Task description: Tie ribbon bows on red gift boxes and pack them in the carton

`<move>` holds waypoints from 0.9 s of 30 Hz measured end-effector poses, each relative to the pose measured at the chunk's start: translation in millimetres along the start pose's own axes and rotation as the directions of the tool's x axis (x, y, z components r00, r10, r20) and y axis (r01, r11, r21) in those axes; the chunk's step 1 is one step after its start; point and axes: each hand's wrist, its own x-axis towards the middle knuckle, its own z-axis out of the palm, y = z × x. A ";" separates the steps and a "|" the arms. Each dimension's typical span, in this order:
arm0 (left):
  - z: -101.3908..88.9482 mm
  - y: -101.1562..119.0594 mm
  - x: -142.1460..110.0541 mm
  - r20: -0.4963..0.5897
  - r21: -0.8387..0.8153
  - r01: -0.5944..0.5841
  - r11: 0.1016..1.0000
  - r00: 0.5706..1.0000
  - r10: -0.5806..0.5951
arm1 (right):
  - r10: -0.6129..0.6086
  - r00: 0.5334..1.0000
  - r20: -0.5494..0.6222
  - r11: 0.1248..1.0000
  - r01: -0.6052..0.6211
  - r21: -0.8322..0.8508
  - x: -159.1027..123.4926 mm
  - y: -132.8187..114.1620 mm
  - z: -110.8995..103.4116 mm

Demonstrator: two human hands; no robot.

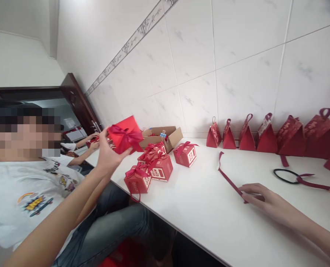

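Observation:
My left hand, reaching out at the left, is closed around a bright red gift box. A dark red bow is on the side of the box that faces me. Part of a co-worker's forearm shows behind my left arm; that person's hand is hidden. Low over the white table, my right hand pinches the end of a thin dark red ribbon, which trails away across the tabletop. Below the held box stand several red boxes with bows and white patterned panels.
An open cardboard carton with a blue binder clip stands by the tiled wall. Several triangular red boxes line the wall at right. A black loop and ribbon pieces lie nearby. A co-worker sits close at left.

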 end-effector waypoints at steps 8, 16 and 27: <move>164.4 153.9 -52.9 0.317 -0.741 0.087 0.666 0.920 0.232 | -0.057 0.966 -0.253 0.871 0.172 0.460 -13.6 -25.3 1.5; 258.6 207.6 -116.1 0.424 -0.821 0.283 0.496 0.884 0.196 | -0.191 0.860 -0.474 0.870 0.371 0.323 -11.8 -24.2 -5.3; 259.2 192.0 -121.3 0.400 -0.772 0.201 0.603 0.891 0.216 | -0.188 0.780 -0.597 0.946 0.307 0.103 -15.1 -32.8 -3.2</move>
